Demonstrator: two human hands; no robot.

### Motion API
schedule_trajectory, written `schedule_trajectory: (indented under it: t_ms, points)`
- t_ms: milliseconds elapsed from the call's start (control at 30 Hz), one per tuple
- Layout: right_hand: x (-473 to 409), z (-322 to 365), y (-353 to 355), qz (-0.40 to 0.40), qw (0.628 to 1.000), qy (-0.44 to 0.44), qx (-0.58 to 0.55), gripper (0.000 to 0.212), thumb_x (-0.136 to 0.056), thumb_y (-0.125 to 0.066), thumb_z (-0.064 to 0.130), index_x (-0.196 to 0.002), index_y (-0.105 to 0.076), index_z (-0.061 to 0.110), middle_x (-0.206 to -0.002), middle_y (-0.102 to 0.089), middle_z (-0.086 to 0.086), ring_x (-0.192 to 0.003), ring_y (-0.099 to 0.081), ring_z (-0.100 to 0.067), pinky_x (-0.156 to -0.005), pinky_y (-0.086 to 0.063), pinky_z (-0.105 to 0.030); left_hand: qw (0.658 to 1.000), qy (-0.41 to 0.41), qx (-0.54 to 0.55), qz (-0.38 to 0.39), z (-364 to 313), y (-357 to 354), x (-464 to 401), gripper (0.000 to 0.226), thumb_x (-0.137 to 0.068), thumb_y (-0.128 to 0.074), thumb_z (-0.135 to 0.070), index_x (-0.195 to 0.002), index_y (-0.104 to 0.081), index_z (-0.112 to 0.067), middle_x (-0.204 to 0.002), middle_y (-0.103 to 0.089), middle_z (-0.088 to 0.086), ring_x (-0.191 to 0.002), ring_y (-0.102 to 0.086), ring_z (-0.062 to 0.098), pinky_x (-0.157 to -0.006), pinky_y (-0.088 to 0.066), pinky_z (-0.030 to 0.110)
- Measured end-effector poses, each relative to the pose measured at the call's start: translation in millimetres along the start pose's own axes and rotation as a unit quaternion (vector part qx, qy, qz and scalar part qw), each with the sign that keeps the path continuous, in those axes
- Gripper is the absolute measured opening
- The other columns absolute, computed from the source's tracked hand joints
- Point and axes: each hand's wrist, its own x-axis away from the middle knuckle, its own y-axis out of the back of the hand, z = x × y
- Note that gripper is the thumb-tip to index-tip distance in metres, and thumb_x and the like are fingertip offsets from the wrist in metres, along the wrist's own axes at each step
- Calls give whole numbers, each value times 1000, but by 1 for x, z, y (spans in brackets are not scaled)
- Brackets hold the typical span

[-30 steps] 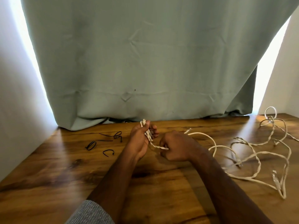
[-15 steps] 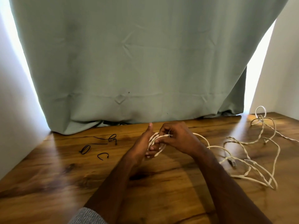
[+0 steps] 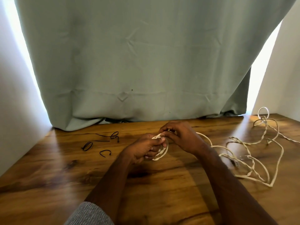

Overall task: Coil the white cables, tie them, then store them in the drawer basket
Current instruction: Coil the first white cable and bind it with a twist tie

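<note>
Both hands hold a small coil of white twisted cable (image 3: 159, 153) just above the brown wooden surface (image 3: 48, 184).

Nearest the camera, a grey knitted sleeve (image 3: 88, 214) covers the left forearm. Further out, the left hand (image 3: 142, 151) has its fingers curled round the coil in a firm grip, while the right hand (image 3: 181, 138) pinches the top of the loops between thumb and fingertips. From the coil, the loose length of white cable (image 3: 253, 161) trails right across the surface in an untidy tangle, with a small upright loop at its far end. Left of the hands, well apart from them, lie three short black ties (image 3: 100, 143), bent and curled. Behind everything, a pale green curtain (image 3: 146, 62) hangs to the surface's back edge, with bright light at both sides.
</note>
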Motion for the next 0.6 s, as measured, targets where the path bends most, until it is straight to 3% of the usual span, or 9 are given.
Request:
schedule_trajectory:
  t_ms: [133,233,333,433,500,600]
  points:
    - [-2,1,-2,-9,1000,11,-14,20,-100,-61,16,-114,-75,13,-102,-75,6,-90,-68,0,-77,-50,-11,995,-16,94,21,-3,4,4,30,-100,-50,-27,-86,-65,-6,-48,-28,-5,-32,-21,2,-39,-9,21]
    - [-1,7,0,19,997,-34,-74,24,-105,-52,19,-114,-73,11,-86,-70,15,-67,-66,5,-60,-46,-8,985,-39,160,49,-6,8,7,31,-96,-53,-31,-87,-64,-4,-45,-30,-8,-30,-23,0,-37,-12,19]
    - [0,13,-2,42,977,-71,-198,29,-108,-44,26,-107,-68,11,-75,-70,-2,-46,-60,-14,-45,-47,-27,972,-61,214,77,-7,8,8,34,-89,-69,-37,-87,-65,-4,-43,-34,-9,-29,-22,1,-36,-15,17]
    - [-1,19,-6,33,938,-126,-322,34,-109,-39,31,-110,-66,11,-74,-68,-11,-45,-52,-26,-44,-43,-28,950,-108,274,105,-11,6,7,34,-84,-76,-36,-86,-67,-3,-40,-40,-8,-26,-25,2,-32,-24,15]
    - [-3,22,-10,20,913,-146,-380,35,-109,-38,30,-116,-66,10,-69,-62,-14,-39,-44,-22,-42,-38,-25,934,-140,319,84,-14,5,6,32,-86,-74,-35,-84,-67,-4,-38,-40,-7,-25,-34,3,-31,-31,15]
    - [-7,23,-19,2,866,-212,-452,43,-109,-35,35,-113,-62,1,-60,-53,-11,-33,-32,-13,-42,-26,-22,919,-155,363,-10,-16,3,3,37,-95,-53,-36,-75,-66,-7,-36,-33,-8,-22,-29,3,-36,-34,14]
